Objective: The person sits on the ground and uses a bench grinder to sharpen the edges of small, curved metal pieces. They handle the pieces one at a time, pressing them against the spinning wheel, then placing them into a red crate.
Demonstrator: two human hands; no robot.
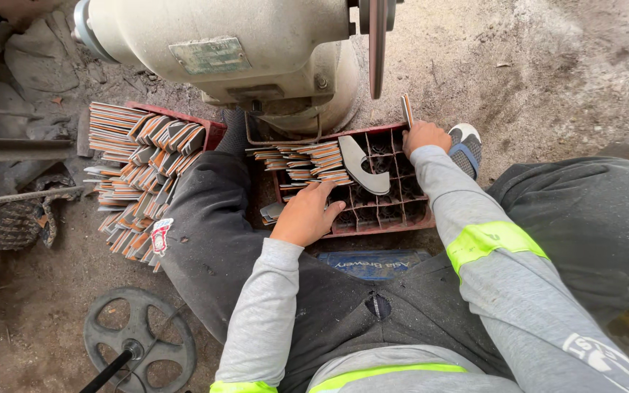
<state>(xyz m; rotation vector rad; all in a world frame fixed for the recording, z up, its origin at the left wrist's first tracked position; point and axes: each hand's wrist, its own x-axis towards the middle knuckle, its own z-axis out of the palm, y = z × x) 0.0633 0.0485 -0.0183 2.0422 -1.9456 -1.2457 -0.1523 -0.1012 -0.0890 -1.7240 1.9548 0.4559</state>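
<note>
Person sits over a red divided crate (380, 218) set between the legs, below a bench grinder (256, 51) with its wheel (377, 36) above the right hand. Step in hand looks like picking the next blank for grinding: best to lift one piece clear of the stack, keep the edge away from the fingers and keep the sleeve well off the wheel.

Left hand (307, 215) lies loosely open, fingers half curled, fingertips touching the near end of the stack of flat metal blanks (303, 161) in the crate; no firm hold visible. A curved grey blade blank (362, 166) lies across the crate cells just right of that hand.

Right hand (425, 136) is closed around a thin flat piece (406, 109), held upright at the crate's far edge. A second crate of blanks (143, 167) sits left of the left arm.
</note>
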